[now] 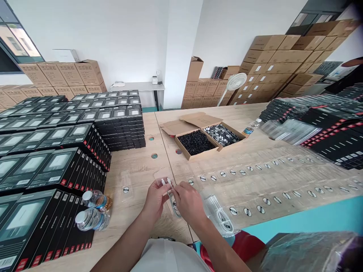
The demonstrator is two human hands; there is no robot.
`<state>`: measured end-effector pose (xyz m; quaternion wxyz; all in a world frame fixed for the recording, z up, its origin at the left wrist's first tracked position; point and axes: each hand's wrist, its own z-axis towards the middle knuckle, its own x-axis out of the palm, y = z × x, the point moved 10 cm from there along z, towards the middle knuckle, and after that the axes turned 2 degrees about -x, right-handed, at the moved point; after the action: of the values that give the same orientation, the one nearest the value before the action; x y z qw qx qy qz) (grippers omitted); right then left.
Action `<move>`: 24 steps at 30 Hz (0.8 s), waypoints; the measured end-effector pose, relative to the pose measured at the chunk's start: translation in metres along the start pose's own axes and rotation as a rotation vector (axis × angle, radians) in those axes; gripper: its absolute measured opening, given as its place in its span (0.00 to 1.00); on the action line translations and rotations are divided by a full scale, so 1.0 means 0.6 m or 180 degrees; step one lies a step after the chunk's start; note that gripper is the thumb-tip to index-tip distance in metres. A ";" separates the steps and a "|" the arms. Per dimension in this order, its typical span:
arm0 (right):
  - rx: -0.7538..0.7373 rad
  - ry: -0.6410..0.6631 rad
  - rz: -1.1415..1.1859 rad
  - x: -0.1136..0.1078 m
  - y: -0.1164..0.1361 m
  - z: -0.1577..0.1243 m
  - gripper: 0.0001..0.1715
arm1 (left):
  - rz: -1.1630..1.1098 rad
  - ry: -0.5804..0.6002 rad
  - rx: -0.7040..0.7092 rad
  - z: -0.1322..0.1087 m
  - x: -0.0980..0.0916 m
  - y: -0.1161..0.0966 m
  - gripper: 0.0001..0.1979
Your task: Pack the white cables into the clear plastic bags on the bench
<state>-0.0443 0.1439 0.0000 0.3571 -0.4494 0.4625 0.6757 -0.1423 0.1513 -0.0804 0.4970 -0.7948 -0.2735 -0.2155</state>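
Observation:
My left hand (154,198) and my right hand (188,204) meet over the light wood table (141,170). Between them is a thin white cable (170,196) with small white ends (166,182), running into a clear plastic bag (174,206). My left fingers pinch the cable ends, while my right fingers pinch near the bag's mouth. Just right of my right hand lies a bagged, coiled white cable (222,217). A flat clear bag with a round black-and-white sticker (126,190) lies left of my left hand.
Rows of stickered clear bags (255,185) cover the table's right side. Stacked black product boxes (56,170) stand left and far right. Two water bottles (92,219) stand near my left arm. An open carton (195,141) holds black items. Cardboard cartons line the walls, and a person's arm (351,62) shows far right.

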 end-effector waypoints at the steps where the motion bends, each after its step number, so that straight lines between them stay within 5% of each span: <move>1: -0.0038 0.0104 -0.0185 0.003 0.005 0.001 0.18 | 0.0057 -0.0101 0.0015 0.000 -0.003 0.003 0.18; 5: -0.0116 0.0354 -0.0566 0.010 0.019 0.005 0.16 | 0.0235 -0.0461 0.0087 -0.003 -0.009 0.007 0.18; 13: 0.0190 0.0176 -0.0400 0.000 0.013 0.001 0.18 | 0.0206 -0.0589 0.0413 0.003 -0.012 -0.004 0.17; 20: 0.0609 0.0187 0.1292 0.029 -0.044 -0.028 0.06 | -0.0089 -0.0632 0.0529 0.015 -0.035 -0.021 0.16; 24: 0.1215 0.0231 0.2565 0.067 -0.094 -0.050 0.23 | -0.0266 -0.0420 0.0471 0.014 -0.023 -0.025 0.15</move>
<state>0.0011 0.1360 -0.0597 0.1254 -0.1828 0.7293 0.6473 -0.1618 0.1611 -0.0823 0.5258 -0.7563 -0.3536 -0.1625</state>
